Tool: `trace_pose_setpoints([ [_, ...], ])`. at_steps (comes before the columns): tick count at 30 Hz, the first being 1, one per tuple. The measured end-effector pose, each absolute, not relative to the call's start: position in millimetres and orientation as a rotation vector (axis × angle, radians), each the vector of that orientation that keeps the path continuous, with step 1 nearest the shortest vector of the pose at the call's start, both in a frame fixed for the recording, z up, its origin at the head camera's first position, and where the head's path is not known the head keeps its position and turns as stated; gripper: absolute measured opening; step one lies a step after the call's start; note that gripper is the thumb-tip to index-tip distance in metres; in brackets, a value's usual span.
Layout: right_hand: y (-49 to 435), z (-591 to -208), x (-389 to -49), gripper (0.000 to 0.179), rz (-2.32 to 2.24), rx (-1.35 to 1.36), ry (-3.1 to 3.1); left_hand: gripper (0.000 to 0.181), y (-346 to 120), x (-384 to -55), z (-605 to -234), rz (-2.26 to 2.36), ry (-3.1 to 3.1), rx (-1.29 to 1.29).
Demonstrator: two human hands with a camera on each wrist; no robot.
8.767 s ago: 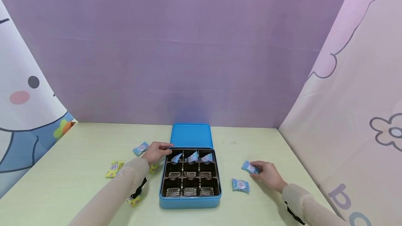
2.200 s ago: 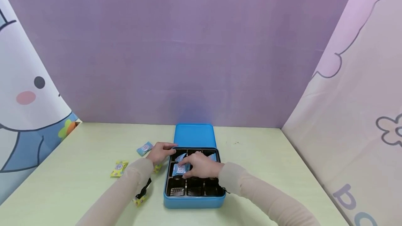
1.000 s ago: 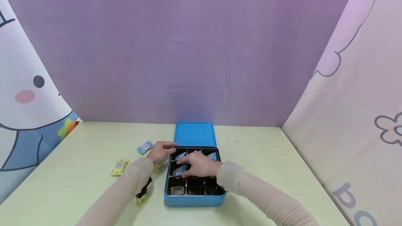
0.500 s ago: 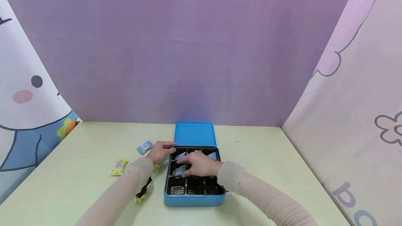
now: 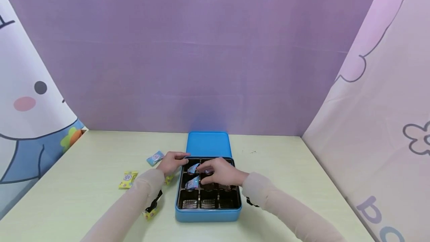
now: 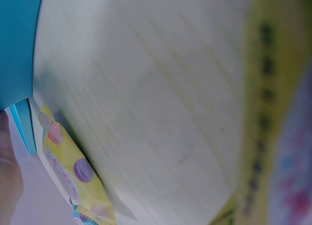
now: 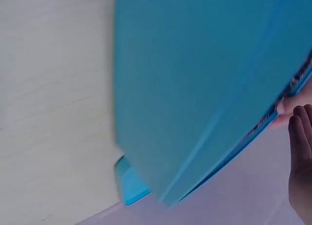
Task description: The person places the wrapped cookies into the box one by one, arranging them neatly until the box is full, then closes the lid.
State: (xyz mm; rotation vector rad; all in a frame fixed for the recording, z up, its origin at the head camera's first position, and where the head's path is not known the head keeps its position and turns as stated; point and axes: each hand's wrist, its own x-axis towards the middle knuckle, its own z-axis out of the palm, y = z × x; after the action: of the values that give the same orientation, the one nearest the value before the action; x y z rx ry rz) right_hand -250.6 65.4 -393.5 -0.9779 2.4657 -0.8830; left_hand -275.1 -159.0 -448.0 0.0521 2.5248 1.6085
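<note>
A blue box [image 5: 208,216] with a black insert of several compartments stands before me. My left hand [image 5: 170,163] grips its back left corner, the thumb at the rim. Above the middle row hovers my right hand [image 5: 223,173], fingers spread and nothing held between them. Just left of its fingertips, a blue-wrapped candy [image 5: 192,183] leans in the middle row's left compartment. Another blue candy [image 5: 193,168] sits in the compartment behind it. My right hand hides much of the back row. In the right wrist view, the right hand [image 7: 301,171] shows beside the box's side.
Behind the box lies its blue lid [image 5: 208,144]. Left of it, a blue candy [image 5: 155,158] and yellow candies [image 5: 128,180] lie on the table [image 5: 111,152]. Another yellow candy [image 5: 150,214] is partly under my left forearm. A purple backdrop [image 5: 208,55] rises behind the table.
My right hand brought a blue candy from the table's right side into the middle row's left compartment, let go of it and drew back rightward. My left hand stayed at the box corner.
</note>
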Motion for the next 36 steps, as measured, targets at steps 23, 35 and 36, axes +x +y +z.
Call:
trace_pose_setpoints([
  [23, 140.7, -391.5, -251.0, 0.042, -1.083, -0.814, 2.556, 0.031, -157.2, -275.3, -449.9, 1.612, 2.530, 0.040],
  [35, 175.8, -398.9, -244.6, 0.040, -1.121, -0.809, 2.581, 0.031, -157.0, -273.9, -449.9, 1.612, 2.541, 0.055],
  [36, 178.9, -399.2, -244.4, 0.040, -1.121, -0.810, 2.581, 0.031, -157.3, -273.6, -449.5, 1.610, 2.541, 0.055],
])
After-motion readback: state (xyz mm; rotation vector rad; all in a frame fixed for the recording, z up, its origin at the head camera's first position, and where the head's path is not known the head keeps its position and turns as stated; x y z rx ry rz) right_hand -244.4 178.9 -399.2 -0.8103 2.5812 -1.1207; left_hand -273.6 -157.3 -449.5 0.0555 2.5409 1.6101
